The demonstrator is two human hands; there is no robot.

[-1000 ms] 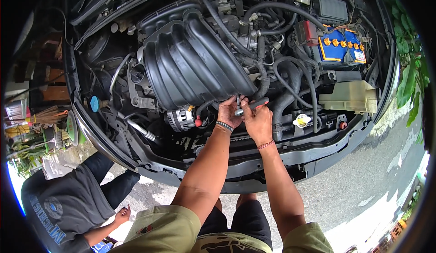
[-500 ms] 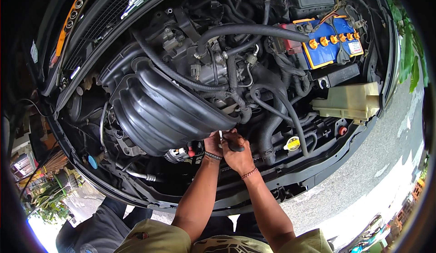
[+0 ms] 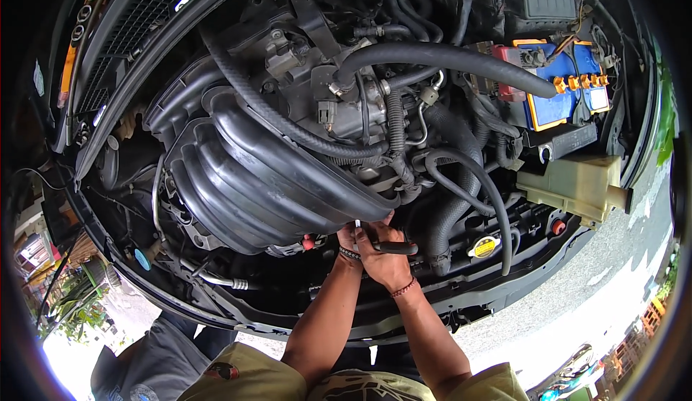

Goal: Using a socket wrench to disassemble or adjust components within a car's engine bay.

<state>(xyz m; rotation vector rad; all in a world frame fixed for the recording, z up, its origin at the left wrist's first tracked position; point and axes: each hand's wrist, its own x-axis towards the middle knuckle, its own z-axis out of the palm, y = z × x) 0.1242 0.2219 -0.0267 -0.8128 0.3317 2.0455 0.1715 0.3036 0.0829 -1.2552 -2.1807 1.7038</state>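
Observation:
Both hands are close together under the lower right edge of the black ribbed intake manifold (image 3: 267, 177). My right hand (image 3: 386, 264) is closed around a black-handled tool (image 3: 398, 247) whose handle, with a reddish end, sticks out to the right. A short bright metal piece shows between the hands, just below the manifold. My left hand (image 3: 347, 241) is pressed in beside the right one, its fingers mostly hidden by the manifold and the right hand. What the tool bears on is out of sight. A red knob-like part (image 3: 308, 242) lies left of my left hand.
Thick black radiator hoses (image 3: 436, 235) and a yellow-labelled radiator cap (image 3: 484, 247) lie to the right. Beyond are a translucent reservoir (image 3: 569, 185) and a blue battery (image 3: 544, 113) with orange caps. Wrenches or sockets (image 3: 85, 13) lie far left. Another person's dark clothing (image 3: 148, 361) is at lower left.
The view has shifted, moving the engine bay rightward in the picture. The tool's black handle has swung and now sticks out farther to the right of my right hand. Both hands stay under the manifold.

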